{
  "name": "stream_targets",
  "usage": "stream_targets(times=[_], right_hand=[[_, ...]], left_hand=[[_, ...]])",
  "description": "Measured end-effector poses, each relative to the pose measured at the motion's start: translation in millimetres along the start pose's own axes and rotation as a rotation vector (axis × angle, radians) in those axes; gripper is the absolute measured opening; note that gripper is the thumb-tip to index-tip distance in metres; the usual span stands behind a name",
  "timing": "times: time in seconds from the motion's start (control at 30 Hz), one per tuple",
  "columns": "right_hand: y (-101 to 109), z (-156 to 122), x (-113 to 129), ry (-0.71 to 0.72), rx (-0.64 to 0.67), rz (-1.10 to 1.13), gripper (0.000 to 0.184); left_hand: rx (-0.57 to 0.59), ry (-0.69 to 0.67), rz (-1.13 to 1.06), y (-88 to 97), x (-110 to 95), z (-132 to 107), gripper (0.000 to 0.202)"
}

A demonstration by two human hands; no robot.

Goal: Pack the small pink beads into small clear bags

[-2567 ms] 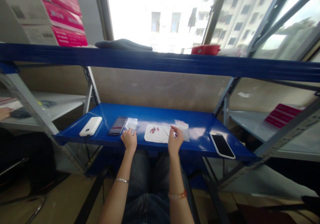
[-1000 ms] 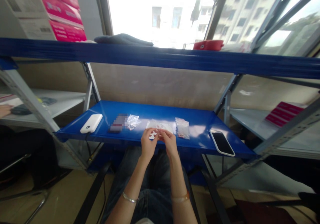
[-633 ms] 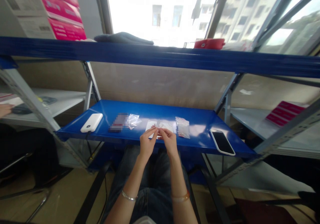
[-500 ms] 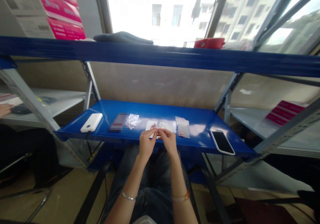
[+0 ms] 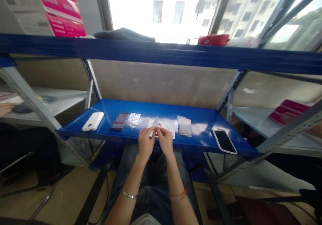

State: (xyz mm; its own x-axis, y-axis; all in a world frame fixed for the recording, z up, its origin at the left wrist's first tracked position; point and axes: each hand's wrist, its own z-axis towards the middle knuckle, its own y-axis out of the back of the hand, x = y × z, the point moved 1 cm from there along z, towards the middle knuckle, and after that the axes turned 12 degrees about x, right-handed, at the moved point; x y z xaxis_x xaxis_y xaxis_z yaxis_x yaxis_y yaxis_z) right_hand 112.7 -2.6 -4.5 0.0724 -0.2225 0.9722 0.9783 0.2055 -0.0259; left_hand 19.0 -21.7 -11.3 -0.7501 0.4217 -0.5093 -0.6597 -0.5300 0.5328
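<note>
Resting under the grip: blue steel shelf [image 5: 161, 109]; white power bank [image 5: 92, 121], well left; black smartphone [image 5: 224, 140], well right; clear zip bag of red bits [image 5: 184, 126], just right; white paper sheet [image 5: 166, 128], directly beneath. Left hand [image 5: 145, 143] and right hand [image 5: 164, 141], together, pinching a tiny pale item [image 5: 157, 129], too small to identify.

Left hand [image 5: 145, 144]: lower centre of the frame, raised, fingertips [image 5: 152, 132] pinched together, close to the right hand.
Right hand [image 5: 165, 140]: just beside the left, fingertips [image 5: 158, 130] pinched, nearly touching the left's.
Forearms [image 5: 132, 181]: rising from the bottom edge, converging toward the centre.
</note>
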Motion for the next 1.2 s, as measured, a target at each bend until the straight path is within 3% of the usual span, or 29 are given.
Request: stream_targets(times=[0.27,0.47,0.8,1.0,1.2], right_hand=[[-4,1,-3,0.005,0.026,-0.122,0.03],[-7,-1,-11,-0.012,-0.075,-0.27,0.026],[-5,-4,-10,-0.085,-0.158,-0.392,0.024],[-3,-2,-13,-0.012,-0.141,-0.272,0.028],[1,1,-14,-0.056,-0.127,-0.02,0.037]], left_hand=[[-0.039,-0.011,0.036,-2.7,5,-3,0.019],[-0.011,0.097,0.009,-8.4,9,-5,0.015],[-0.008,0.079,-0.078,-20.8,14,-14,0.015],[0.028,0.135,-0.115,-15.7,6,-10,0.02],[0.057,0.127,-0.162,-15.2,-2,-7,0.023]])
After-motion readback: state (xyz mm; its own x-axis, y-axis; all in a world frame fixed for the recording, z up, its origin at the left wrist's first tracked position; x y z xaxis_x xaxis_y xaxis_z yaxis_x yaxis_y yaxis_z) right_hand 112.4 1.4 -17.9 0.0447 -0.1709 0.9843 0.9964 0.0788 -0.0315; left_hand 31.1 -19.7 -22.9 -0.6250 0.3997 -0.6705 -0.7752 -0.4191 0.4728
